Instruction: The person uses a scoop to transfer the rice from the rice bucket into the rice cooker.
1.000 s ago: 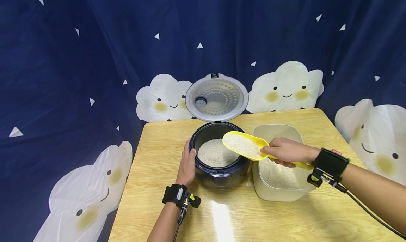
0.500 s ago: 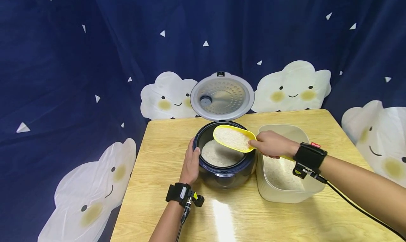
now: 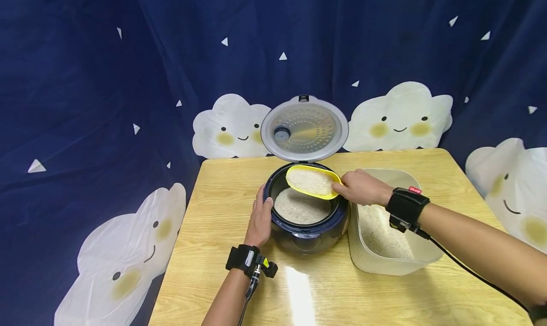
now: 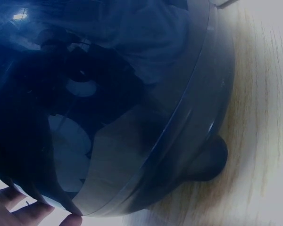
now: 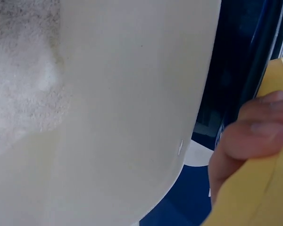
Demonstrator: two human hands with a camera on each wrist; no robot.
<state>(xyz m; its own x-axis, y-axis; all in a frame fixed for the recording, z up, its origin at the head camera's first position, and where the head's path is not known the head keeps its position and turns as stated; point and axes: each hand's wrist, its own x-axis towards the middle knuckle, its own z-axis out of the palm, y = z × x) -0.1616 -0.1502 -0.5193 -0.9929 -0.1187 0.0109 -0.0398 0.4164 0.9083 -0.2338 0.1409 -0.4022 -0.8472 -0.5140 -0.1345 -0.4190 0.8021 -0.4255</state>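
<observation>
A dark rice cooker (image 3: 305,243) stands on the table with its lid (image 3: 305,131) raised, and white rice (image 3: 301,208) lies inside it. My right hand (image 3: 361,187) grips the handle of a yellow scoop (image 3: 326,193), its fingers curled round it in the right wrist view. Heaped with rice, the scoop is held nearly level above the cooker's opening. My left hand (image 3: 259,220) rests against the cooker's left side, thumb by the rim; in the left wrist view its fingertips (image 4: 33,213) touch the shiny outer wall.
Close against the cooker's right side is a cream-coloured bin (image 3: 397,267) with rice in its bottom. The wooden table (image 3: 213,207) ends at a dark blue curtain (image 3: 239,22) with cloud shapes. A cable hangs from each wrist camera.
My right hand has carried the filled scoop leftward and slightly back, from near the cooker's right rim to over its opening. The left hand stays on the cooker. The head view has shifted slightly.
</observation>
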